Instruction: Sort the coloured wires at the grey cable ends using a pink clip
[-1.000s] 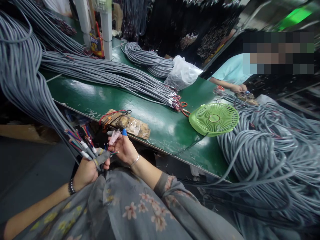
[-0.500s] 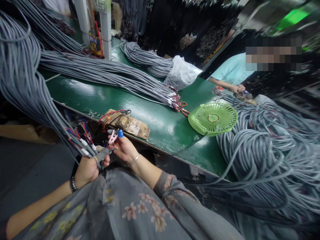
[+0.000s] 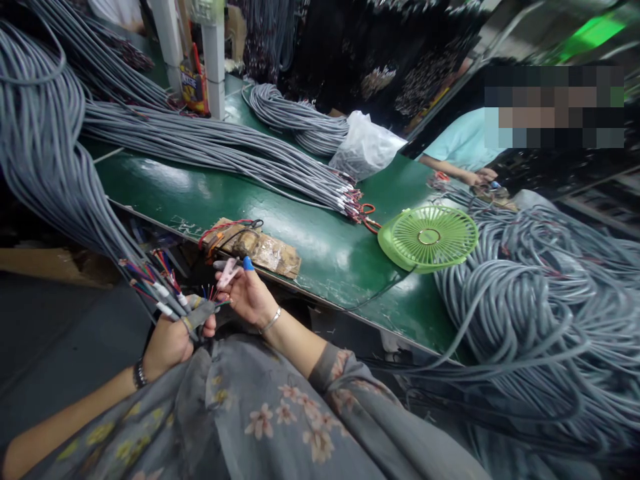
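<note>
My left hand (image 3: 170,343) is closed around several grey cables (image 3: 175,305), its thumb wrapped in grey-yellow covering. From their white-banded ends fan thin coloured wires (image 3: 145,270). Just to the right, my right hand (image 3: 253,297) pinches a small pink clip (image 3: 228,274), shaped like a clothes peg, between its fingers. A blue cover sits on one fingertip of that hand. Thin wires (image 3: 213,293) from a cable in my left hand reach the right fingers; whether those fingers grip them, I cannot make out.
On the green table (image 3: 320,247), a taped cardboard piece (image 3: 273,252) with red and black leads lies at the near edge. A green fan (image 3: 427,239) stands beside heaped grey cable (image 3: 540,320). Long cable bundles (image 3: 225,150) cross the table. A co-worker (image 3: 460,143) works opposite.
The left hand and its cables have shifted slightly left. The right hand has moved a little to the right, and the pink clip has turned slightly.
</note>
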A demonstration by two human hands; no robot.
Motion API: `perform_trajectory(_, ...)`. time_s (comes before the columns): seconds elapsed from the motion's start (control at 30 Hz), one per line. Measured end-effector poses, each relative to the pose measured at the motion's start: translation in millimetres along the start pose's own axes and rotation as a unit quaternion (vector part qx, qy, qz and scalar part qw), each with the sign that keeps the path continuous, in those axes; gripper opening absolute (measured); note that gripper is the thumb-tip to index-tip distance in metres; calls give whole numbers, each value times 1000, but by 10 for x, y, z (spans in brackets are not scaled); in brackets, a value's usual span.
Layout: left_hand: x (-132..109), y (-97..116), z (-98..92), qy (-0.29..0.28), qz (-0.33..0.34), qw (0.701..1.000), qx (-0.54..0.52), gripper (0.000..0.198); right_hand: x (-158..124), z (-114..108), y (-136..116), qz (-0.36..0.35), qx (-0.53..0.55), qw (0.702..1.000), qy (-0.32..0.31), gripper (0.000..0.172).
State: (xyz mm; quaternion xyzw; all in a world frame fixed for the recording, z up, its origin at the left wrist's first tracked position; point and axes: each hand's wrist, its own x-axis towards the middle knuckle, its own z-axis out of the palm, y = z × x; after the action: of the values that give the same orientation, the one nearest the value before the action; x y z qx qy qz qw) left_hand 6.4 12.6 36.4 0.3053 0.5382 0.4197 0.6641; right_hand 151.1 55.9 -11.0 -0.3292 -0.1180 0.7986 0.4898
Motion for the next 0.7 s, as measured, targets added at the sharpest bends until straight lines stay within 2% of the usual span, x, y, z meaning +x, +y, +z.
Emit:
perform_trajectory(0.17, -25, 12, 26, 25, 11, 999, -19, 40, 8, -59, -2, -37, -37, 999, -8, 34)
perform_trajectory(0.37, 23, -19, 65, 46, 18, 999, -15, 44, 3, -79, 32, -63, -52, 997, -6, 37)
perform_trajectory(0.7, 67, -54, 76, 55, 16, 998, -10, 48, 40, -47, 61, -79, -34, 996, 17, 31)
